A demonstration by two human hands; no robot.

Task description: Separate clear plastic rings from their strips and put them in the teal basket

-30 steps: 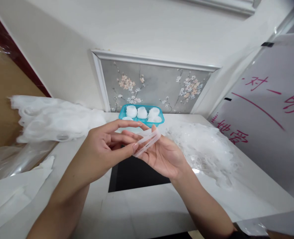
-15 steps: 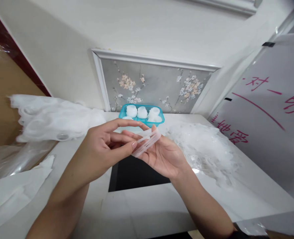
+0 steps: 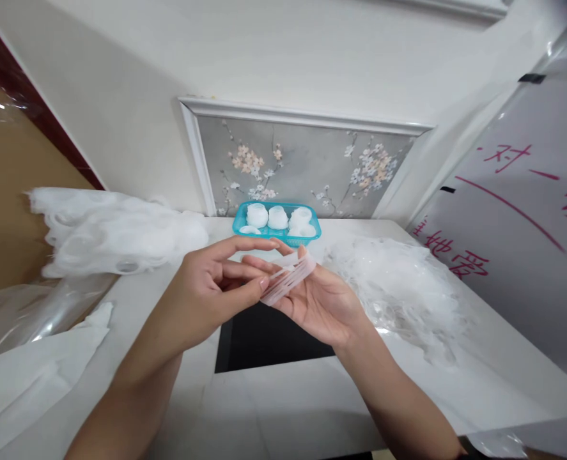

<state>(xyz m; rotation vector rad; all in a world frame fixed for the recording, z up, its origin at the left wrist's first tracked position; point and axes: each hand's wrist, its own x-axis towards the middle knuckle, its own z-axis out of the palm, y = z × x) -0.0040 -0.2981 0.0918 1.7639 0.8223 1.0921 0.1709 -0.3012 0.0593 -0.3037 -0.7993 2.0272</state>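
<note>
Both hands meet over the white table (image 3: 283,402), above a black square panel (image 3: 268,338). A flat strip of white foam netting (image 3: 289,281) is stretched between them. My left hand (image 3: 216,287) pinches the strip's near end between thumb and fingers. My right hand (image 3: 319,300) lies palm up under the strip, with its thumb and fingertips closed on the far end. Behind the hands stands a turquoise basket (image 3: 277,223) holding rolled white foam pieces.
A heap of white foam netting (image 3: 398,287) lies on the table to the right. Another pile of white foam (image 3: 115,233) rests at the left, with clear plastic sheeting (image 3: 19,319) below it. A white board with red writing (image 3: 518,211) leans at the right.
The view has shifted slightly to the left, so everything sits a little further right in the picture. The hands keep the same hold on the foam strip.
</note>
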